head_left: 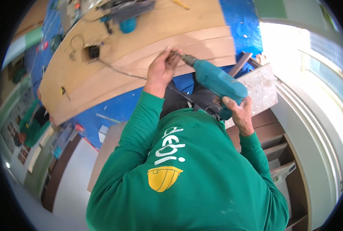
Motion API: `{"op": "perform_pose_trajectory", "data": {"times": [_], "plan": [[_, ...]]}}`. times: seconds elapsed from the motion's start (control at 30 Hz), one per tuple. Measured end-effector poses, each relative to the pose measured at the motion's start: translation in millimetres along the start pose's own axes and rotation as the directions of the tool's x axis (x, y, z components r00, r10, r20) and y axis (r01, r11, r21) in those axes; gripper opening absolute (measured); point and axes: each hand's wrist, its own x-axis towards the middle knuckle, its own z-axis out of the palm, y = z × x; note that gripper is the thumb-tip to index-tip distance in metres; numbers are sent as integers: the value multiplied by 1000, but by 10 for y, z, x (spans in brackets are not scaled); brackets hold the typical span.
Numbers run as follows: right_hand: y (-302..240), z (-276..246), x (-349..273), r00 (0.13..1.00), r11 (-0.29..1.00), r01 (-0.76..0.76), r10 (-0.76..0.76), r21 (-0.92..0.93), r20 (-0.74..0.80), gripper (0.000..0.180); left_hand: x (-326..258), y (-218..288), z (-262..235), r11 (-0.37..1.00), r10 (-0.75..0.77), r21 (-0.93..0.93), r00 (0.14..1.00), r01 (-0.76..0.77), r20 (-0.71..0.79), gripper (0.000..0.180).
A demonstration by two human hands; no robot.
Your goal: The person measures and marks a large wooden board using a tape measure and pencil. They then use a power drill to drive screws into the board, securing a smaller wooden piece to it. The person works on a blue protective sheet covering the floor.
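Observation:
A teal corded power drill lies slanted across my lap area, its metal chuck pointing up and left. My right hand is closed round its handle. In front of the chuck, the fingers of my left hand pinch the thin dark drill bit. Wood panels lie just beyond my left hand, some stacked as narrow boards. A dark cable runs over them from a square cut-out with a black object in it.
A screwdriver lies on the wood at the left. Dark and teal tools sit at the far edge. Blue sheeting surrounds the boards. A speckled board and a shelved cabinet are at my right. Another person is far left.

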Motion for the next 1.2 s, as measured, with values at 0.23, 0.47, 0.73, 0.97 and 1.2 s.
{"op": "perform_pose_trajectory", "data": {"times": [0.23,0.47,0.73,0.97,1.2], "plan": [[101,-545,84,941,872,307,-338,-380,-15,68,263,-372,485,937,17,348,996,15,-91,17],[514,-631,105,939,946,237,-282,-223,-195,74,678,-704,657,817,-115,557,988,152,-101,13],[733,-833,110,956,981,112,-150,-158,-252,70,1042,-1104,303,782,-319,483,919,394,-234,14],[904,-951,138,932,977,132,-180,-168,-316,84,1124,-1402,420,741,-384,476,881,473,-278,17],[979,-1045,180,925,971,156,-208,-181,-319,86,1140,-1525,464,703,-424,506,866,499,-265,19]]}}
